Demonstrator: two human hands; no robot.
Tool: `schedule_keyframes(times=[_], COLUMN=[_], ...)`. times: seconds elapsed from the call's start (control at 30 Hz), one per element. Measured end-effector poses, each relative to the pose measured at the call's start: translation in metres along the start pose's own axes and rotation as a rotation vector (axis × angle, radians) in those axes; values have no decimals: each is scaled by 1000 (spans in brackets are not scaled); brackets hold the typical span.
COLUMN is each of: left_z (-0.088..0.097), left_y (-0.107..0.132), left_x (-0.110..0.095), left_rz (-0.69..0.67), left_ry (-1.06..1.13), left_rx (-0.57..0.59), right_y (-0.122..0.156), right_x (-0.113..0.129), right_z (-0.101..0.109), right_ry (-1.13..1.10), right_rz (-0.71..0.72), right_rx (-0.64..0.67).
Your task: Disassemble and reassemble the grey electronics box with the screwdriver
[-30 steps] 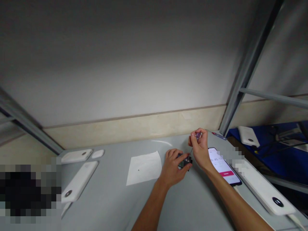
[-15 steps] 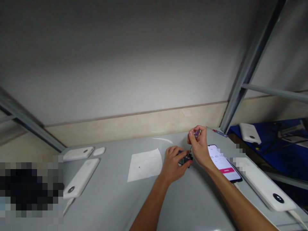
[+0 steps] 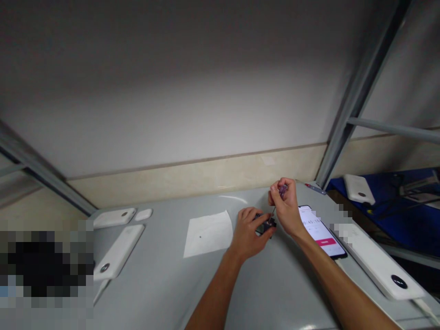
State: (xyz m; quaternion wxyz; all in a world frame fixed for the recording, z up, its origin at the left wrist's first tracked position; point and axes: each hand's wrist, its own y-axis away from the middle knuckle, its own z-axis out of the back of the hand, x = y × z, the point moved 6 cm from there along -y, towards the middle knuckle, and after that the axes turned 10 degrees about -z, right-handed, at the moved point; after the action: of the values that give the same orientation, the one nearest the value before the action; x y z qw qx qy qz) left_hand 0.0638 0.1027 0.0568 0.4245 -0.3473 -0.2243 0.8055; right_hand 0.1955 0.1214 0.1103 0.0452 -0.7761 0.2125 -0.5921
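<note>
Where under left hand, dark device hidden

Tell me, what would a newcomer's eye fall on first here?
Right of centre, the left hand holds a small dark device on the grey table, while the right hand grips a purple-handled tool above it. To their right, a lit phone with a pink button probably comes next.

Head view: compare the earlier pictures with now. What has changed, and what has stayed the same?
The scene sits slightly higher and further right, suggesting camera movement. The phone appears to show 16 as its last digits, where it showed 15. Nothing was grasped or released: the left hand still holds the dark part, the right hand the purple-handled tool. The paper stayed put.
</note>
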Motion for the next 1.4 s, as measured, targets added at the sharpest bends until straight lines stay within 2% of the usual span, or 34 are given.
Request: schedule_keyframes(times=[0.43, 0.53, 0.67, 0.8, 0.9, 1.03, 1.23, 1.4], left_z=[-1, -1, -2, -2, -1, -1, -1, -4], left_y=[-1, -1, -1, -1, -2, -1, -3, -4], left_x=[0, 0, 1, 1, -1, -2, 2, 6], left_rz=[-2, -3, -5, 9, 13, 24, 119, 168], left_ry=[-3, -12, -16, -13, -6, 10, 151, 152], left_rx=[14, 13, 14, 15, 13, -1, -137, -142], right_y=[5, 9, 13, 14, 14, 14, 12, 15], right_x=[5, 9, 14, 9, 7, 10, 10, 7], right_z=[-4, -7, -12, -19, -21, -21, -21, -24], right_ry=[57, 89, 105, -111, -233, -244, -239, -295], right_rz=[43, 38, -5, -223, -322, -329, -319, -337], right_rx=[16, 90, 253, 385, 359, 372, 367, 390])
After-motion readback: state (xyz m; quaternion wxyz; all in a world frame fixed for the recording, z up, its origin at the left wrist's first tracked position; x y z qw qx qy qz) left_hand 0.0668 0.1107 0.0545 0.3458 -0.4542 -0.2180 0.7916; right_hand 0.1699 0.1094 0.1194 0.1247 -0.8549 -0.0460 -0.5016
